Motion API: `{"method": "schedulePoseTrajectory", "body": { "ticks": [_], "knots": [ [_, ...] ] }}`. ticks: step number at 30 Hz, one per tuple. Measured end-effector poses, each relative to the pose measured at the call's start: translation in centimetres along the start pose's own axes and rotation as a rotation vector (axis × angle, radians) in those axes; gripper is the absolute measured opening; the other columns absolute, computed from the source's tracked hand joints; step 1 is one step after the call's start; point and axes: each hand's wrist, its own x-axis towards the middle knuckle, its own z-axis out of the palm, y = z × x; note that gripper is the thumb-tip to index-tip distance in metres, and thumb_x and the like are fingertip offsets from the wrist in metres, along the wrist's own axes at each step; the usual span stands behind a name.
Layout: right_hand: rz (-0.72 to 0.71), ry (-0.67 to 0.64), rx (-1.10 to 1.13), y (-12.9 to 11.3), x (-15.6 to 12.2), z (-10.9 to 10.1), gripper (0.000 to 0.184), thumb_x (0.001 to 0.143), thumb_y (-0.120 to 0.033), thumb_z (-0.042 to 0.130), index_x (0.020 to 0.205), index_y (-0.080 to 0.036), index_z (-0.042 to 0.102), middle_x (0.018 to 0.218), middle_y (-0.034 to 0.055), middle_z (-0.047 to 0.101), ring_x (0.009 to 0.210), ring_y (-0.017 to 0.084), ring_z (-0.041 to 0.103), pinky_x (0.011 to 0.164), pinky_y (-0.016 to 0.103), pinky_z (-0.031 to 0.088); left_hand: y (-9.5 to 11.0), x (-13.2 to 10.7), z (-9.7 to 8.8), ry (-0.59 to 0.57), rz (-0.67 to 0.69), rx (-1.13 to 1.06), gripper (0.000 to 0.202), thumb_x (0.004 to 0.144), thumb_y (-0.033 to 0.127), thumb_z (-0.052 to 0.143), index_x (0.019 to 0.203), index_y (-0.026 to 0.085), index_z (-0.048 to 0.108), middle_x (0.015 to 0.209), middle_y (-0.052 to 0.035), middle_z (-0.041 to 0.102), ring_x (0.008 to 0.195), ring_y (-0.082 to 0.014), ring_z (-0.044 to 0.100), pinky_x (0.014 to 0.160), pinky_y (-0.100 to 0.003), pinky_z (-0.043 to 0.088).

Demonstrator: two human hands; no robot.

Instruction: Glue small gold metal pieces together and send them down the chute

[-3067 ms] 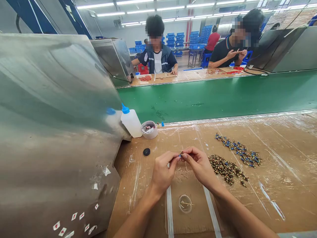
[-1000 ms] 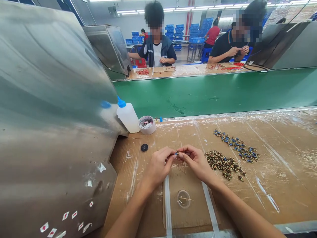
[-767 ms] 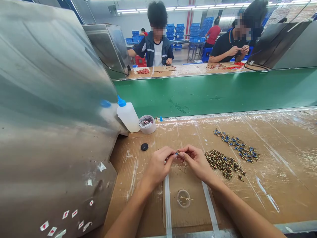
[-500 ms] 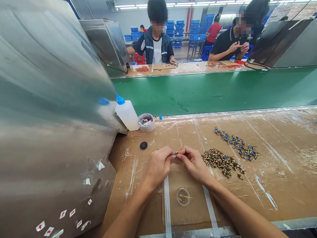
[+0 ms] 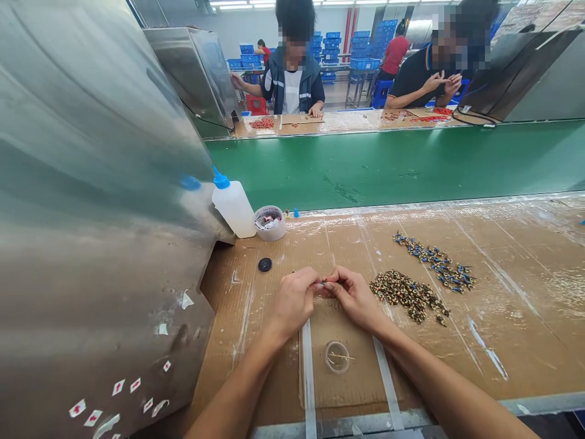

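Observation:
My left hand (image 5: pixel 297 297) and my right hand (image 5: pixel 351 292) meet over the cardboard-covered bench, fingertips pinched together. Between them is a tiny part (image 5: pixel 323 281) with a bit of blue on it; my fingers cover most of it, and its kind cannot be made out. Just right of my right hand lies a heap of small dark-and-gold parts (image 5: pixel 406 292). Beyond that heap stretches a looser row of similar parts with blue on them (image 5: pixel 436 259). Below my hands a small clear cup (image 5: pixel 337 364) sits on a taped cardboard piece, a thin wooden stick (image 5: pixel 340 356) lying across it.
A white squeeze bottle (image 5: pixel 235 210) with a blue nozzle stands beside a tape roll (image 5: pixel 269 231) holding scraps. Nearer is a black disc (image 5: pixel 265 264). A metal housing (image 5: pixel 100 213) walls off the left. Across a green belt (image 5: pixel 393 164) two people (image 5: pixel 295 79) sit working.
My hands stay together on the small part, with only slight finger movement. The camera view shifts a little. Across the belt, one person's hand has come down onto a cardboard piece.

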Motion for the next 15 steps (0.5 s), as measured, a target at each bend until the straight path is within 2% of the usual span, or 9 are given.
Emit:
{"method": "schedulePoseTrajectory", "body": {
  "ticks": [4,7,10,12,15],
  "knots": [
    [0.062,-0.089,0.117,0.3,0.3,-0.5,0.03,0.092,-0.045,0.059,0.084,-0.016,0.057,0.075,0.002,0.06,0.07,0.015,0.056,0.065,0.025,0.045,0.2,0.4,-0.9,-0.054,-0.023,-0.07,0.019,0.09,0.011,0.047,0.074,0.016,0.056,0.074,-0.002,0.06,0.069,-0.0155,0.054,0.064,-0.025,0.036],
    [0.083,-0.145,0.154,0.2,0.5,-0.9,0.03,0.096,-0.046,0.054,0.1,-0.016,0.057,0.08,0.0028,0.06,0.071,0.014,0.058,0.065,0.025,0.047,0.4,0.6,-1.7,-0.1,-0.058,-0.088,0.019,0.091,0.015,0.047,0.074,0.016,0.055,0.073,-0.0011,0.06,0.067,-0.0151,0.052,0.063,-0.025,0.035],
    [-0.028,-0.093,0.053,-0.4,0.7,-1.3,0.028,0.099,-0.039,0.049,0.116,-0.017,0.055,0.097,0.0067,0.061,0.081,0.016,0.06,0.072,0.029,0.049,0.5,0.6,-2.2,-0.135,-0.109,-0.134,0.019,0.093,0.018,0.045,0.075,0.017,0.052,0.07,0.0002,0.059,0.066,-0.0149,0.052,0.063,-0.025,0.035],
    [-0.146,-0.08,-0.037,-1.1,0.7,-1.4,0.022,0.1,-0.031,0.048,0.116,-0.019,0.057,0.108,0.0084,0.058,0.092,0.017,0.059,0.081,0.031,0.048,0.4,0.5,-2.4,-0.174,-0.125,-0.193,0.02,0.095,0.02,0.044,0.077,0.017,0.052,0.072,0.0002,0.06,0.069,-0.0153,0.054,0.066,-0.025,0.038],
    [-0.26,-0.129,-0.114,-1.9,0.6,-1.4,0.019,0.099,-0.023,0.047,0.112,-0.02,0.061,0.11,0.0088,0.057,0.101,0.019,0.056,0.088,0.033,0.047,0.2,0.3,-2.4,-0.245,-0.109,-0.309,0.024,0.099,0.025,0.039,0.081,0.017,0.053,0.077,-0.0004,0.061,0.074,-0.0151,0.056,0.072,-0.025,0.04]
  ]
}}
